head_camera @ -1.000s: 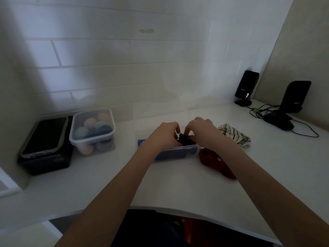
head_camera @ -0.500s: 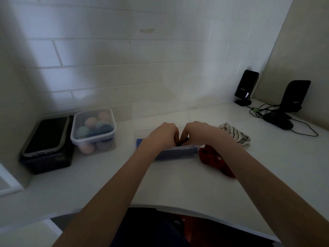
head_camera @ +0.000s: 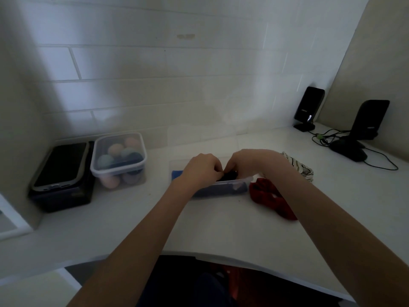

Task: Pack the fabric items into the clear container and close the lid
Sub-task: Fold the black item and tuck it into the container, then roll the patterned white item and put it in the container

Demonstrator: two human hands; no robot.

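A low clear container (head_camera: pixel 223 189) lies on the white counter in front of me, with blue fabric (head_camera: pixel 176 173) showing at its left end. My left hand (head_camera: pixel 200 168) and my right hand (head_camera: pixel 251 161) meet over its middle, fingers curled onto a black fabric item (head_camera: pixel 230 175) that sits in the container. A red fabric item (head_camera: pixel 269 197) lies on the counter right of the container, partly under my right forearm. A striped fabric item (head_camera: pixel 301 168) lies behind it. I cannot make out the lid.
A closed clear box of coloured balls (head_camera: pixel 119 159) stands at the back left, beside a phone (head_camera: pixel 60 166) lying on a black box. Two black speakers (head_camera: pixel 308 107) (head_camera: pixel 369 119) with cables stand at the back right. The counter's front edge (head_camera: pixel 221 257) curves near my body.
My hands have drawn closer together over the container and pressed the black fabric down; less of it shows now than a second ago.
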